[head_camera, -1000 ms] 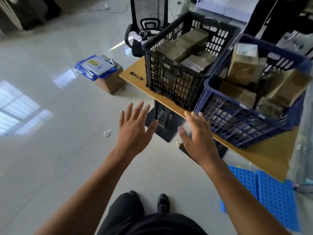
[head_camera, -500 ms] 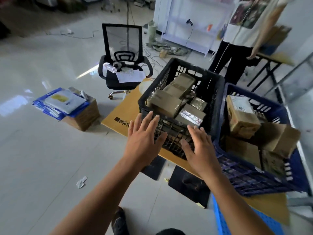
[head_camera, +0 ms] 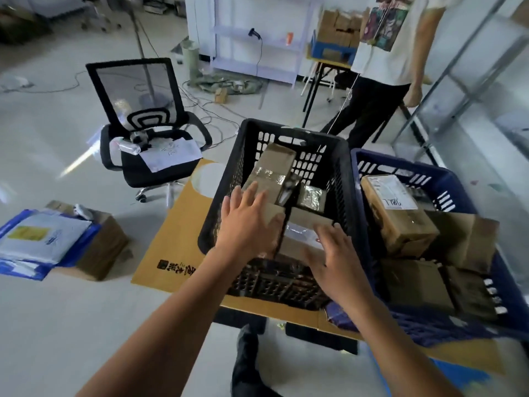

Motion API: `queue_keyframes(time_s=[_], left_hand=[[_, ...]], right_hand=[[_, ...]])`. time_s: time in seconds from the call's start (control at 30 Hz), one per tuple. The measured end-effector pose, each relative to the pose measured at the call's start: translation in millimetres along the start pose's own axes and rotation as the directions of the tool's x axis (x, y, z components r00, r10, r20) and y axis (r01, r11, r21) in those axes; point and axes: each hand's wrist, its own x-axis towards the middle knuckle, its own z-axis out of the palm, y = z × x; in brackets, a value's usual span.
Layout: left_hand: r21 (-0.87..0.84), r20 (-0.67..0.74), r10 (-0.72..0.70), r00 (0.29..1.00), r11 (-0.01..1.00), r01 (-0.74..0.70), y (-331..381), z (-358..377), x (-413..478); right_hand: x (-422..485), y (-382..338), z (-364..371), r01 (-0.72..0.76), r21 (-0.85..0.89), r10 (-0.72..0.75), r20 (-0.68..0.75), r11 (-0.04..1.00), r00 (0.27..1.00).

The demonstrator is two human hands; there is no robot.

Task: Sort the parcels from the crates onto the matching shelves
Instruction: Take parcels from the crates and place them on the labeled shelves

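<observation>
A black crate full of brown cardboard parcels stands on a low yellow board. Beside it on the right sits a blue crate with more parcels, one bearing a white label. My left hand reaches into the black crate with straight fingers over a brown parcel. My right hand hovers with spread fingers over a parcel with a shiny label near the crate's front wall. Neither hand grips anything.
A black mesh office chair with papers on its seat stands to the left. A cardboard box with blue and white mailers lies on the floor at left. A person stands behind the crates, next to white shelving and cables.
Both hands have moved forward from in front of the crate's wall to over the parcels inside the black crate. The view has come closer to the crates.
</observation>
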Motion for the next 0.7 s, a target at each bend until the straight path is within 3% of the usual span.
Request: queue_keyframes(time_s=[0.3,0.53,0.7], left_hand=[[0.142,0.182,-0.067,0.981,0.989,0.041,-2.7,22.4,144.5],[0.252,0.370,-0.238,0.898,0.956,0.150,-11.9,63.1,211.5],[0.200,0.333,-0.229,0.915,0.965,0.169,-18.8,75.5,214.7]], right_hand=[[106.1,16.9,27.1,-0.127,0.032,0.123,0.092,0.991,0.988],[140.2,30.8,43.4,-0.210,0.100,0.199,0.112,0.972,0.974],[140.4,46.2,46.3,-0.253,0.168,0.234,0.127,0.953,0.964]])
